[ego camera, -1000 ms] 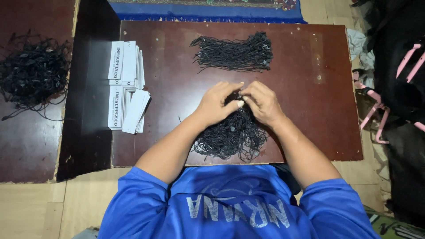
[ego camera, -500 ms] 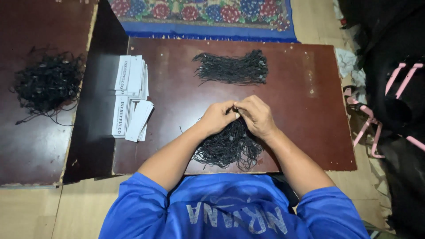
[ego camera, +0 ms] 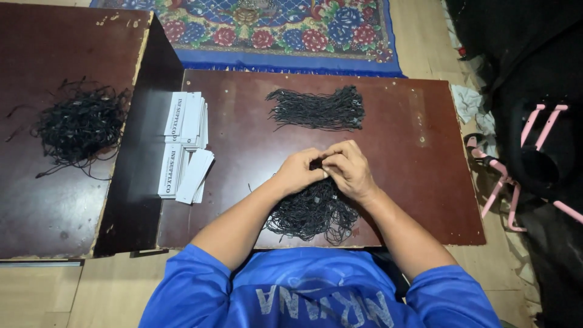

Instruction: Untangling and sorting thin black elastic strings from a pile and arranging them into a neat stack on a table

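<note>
Black cords in a loose heap (ego camera: 313, 212) are lying under both hands, left hand (ego camera: 297, 172) and right hand (ego camera: 349, 170) pinching one strand together above it. Beyond them a straightened bundle (ego camera: 317, 109) is waiting done; white tags (ego camera: 185, 146) are sitting untouched on the brown table (ego camera: 425, 182), another tangle (ego camera: 82, 124) beside a floral rug (ego camera: 273, 30).

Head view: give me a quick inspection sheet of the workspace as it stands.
Surface: dark brown low table, scuffed; a second table beside it on the left.
Job's things: tangled pile of black cords under the hands; tidy bundle of black cords farther back; white paper tags in two stacks.
Clutter: loose heap of black cords on the left table.
Grippers: left hand and right hand together, pinching at cords; exact grip hidden.
Cables: nothing seen.
Surroundings: floral rug, pink frame, dark bags.
</note>
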